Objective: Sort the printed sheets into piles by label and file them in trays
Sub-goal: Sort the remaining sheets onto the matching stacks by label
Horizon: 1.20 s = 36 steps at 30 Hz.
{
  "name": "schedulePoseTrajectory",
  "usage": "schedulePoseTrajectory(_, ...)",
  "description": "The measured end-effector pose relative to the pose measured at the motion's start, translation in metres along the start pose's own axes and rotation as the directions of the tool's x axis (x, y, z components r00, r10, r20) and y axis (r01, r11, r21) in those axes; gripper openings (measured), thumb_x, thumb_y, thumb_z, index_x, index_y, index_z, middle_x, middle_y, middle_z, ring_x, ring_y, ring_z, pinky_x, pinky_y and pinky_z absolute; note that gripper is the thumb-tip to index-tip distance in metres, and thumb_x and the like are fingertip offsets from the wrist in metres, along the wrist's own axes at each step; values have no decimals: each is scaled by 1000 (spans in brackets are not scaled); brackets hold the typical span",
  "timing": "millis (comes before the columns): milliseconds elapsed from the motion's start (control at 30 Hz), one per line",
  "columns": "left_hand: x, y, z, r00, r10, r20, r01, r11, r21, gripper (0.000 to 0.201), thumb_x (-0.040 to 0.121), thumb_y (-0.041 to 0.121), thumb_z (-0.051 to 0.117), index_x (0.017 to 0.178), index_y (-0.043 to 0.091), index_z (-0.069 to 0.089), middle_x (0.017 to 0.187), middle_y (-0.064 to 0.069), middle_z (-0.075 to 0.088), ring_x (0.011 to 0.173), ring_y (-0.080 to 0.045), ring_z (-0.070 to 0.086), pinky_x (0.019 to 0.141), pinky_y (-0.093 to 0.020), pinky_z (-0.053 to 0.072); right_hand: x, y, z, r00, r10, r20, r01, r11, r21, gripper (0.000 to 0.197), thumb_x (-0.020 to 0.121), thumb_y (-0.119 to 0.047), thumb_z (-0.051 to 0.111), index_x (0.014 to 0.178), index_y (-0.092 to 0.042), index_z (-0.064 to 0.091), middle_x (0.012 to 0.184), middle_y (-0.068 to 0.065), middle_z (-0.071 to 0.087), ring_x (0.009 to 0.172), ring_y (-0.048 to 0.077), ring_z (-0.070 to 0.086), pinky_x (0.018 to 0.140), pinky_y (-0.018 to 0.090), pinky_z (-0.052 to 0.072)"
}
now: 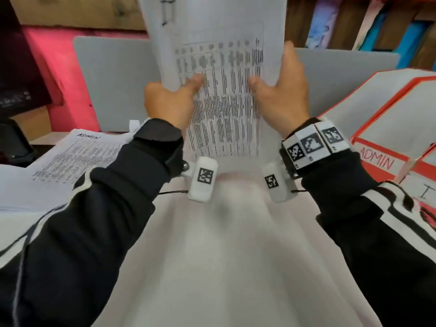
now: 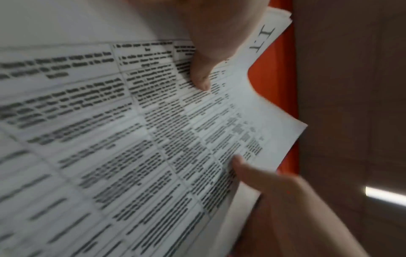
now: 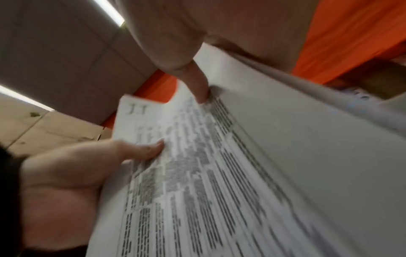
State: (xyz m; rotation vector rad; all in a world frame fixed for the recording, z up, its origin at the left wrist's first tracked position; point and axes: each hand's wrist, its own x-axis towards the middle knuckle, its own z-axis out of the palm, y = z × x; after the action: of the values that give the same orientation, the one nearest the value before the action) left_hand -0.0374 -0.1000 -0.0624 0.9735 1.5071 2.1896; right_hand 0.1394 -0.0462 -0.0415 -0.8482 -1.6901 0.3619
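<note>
I hold a stack of printed sheets [image 1: 224,102] upright over the white table [image 1: 224,256]. "I.T" is handwritten at its top left corner [image 2: 261,40]. My left hand [image 1: 174,95] grips the stack's left edge, thumb [image 2: 202,76] on the front page. My right hand [image 1: 278,90] grips the right edge, thumb [image 3: 198,87] on the print and fingers behind. A pile of sheets labelled ADMIN [image 1: 77,159] lies flat at the left. At the right stands a red-and-white tray [image 1: 377,159] marked ADMIN, and below it another tray [image 1: 424,192] marked with an "I".
A grey divider panel [image 1: 113,79] stands behind the table. A black device [image 1: 14,142] sits at the far left edge. Shelves with books [image 1: 377,24] fill the upper right. The trays reach close to my right wrist.
</note>
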Motion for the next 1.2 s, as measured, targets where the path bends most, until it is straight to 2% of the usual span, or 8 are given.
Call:
schedulePoseTrajectory(133,7,-3,-26,972,-224,-77,203,955,-217,72,71,43,90,126,10,57,104,7,65,94,-10,61,95,-37,52,-16,38,-13,969,247,-28,-245,968,56,43,83,-31,82,116,-20,57,109,-7,66,98,13,67,94,40,57)
schedulePoseTrajectory(233,10,-11,-40,854,-492,167,515,757,-401,104,40,60,98,131,23,63,130,-4,65,120,-36,60,95,-66,47,-38,53,-10,836,492,243,-548,721,424,54,84,-33,83,128,-11,61,116,2,75,105,23,74,98,52,57)
schedulePoseTrajectory(367,-17,-8,-36,785,-430,446,603,694,-394,61,86,54,73,140,31,56,123,-12,70,112,-42,67,93,-69,49,-44,50,0,764,434,478,-630,339,699,40,94,-2,69,134,-4,62,128,19,71,116,44,69,98,67,52)
schedulePoseTrajectory(467,-12,-7,-50,838,-241,490,513,657,-553,53,102,47,54,143,15,53,135,-16,64,124,-38,61,106,-58,45,-33,56,-12,831,434,347,-535,456,711,41,92,7,67,132,-1,63,124,21,72,111,43,71,96,68,53)
schedulePoseTrajectory(567,11,3,-98,794,-157,587,557,574,-600,75,97,63,45,150,10,45,156,-15,42,144,-38,39,119,-57,24,-29,69,-38,855,402,327,-509,535,674,44,94,12,59,135,-3,61,128,17,72,116,39,70,99,62,53)
schedulePoseTrajectory(733,23,-2,-128,724,-263,638,290,955,65,57,65,45,89,112,17,74,113,-5,74,102,-25,71,99,-45,53,-35,81,-52,868,353,348,-494,672,552,49,91,17,59,137,1,59,129,16,72,116,37,70,97,57,57)
schedulePoseTrajectory(933,13,0,-86,912,-98,398,108,994,-3,30,89,8,73,119,9,70,116,-6,75,106,-23,73,93,-43,58,-35,62,-33,934,256,249,-347,811,471,43,86,7,71,128,-1,65,123,12,75,110,32,74,95,54,59)
schedulePoseTrajectory(1200,13,-16,-94,918,-96,385,91,995,31,48,79,14,81,124,3,67,117,-8,74,108,-25,72,99,-47,55,-36,73,-50,948,274,162,-317,853,414,53,78,5,81,127,-2,64,121,10,75,109,29,74,93,55,60)
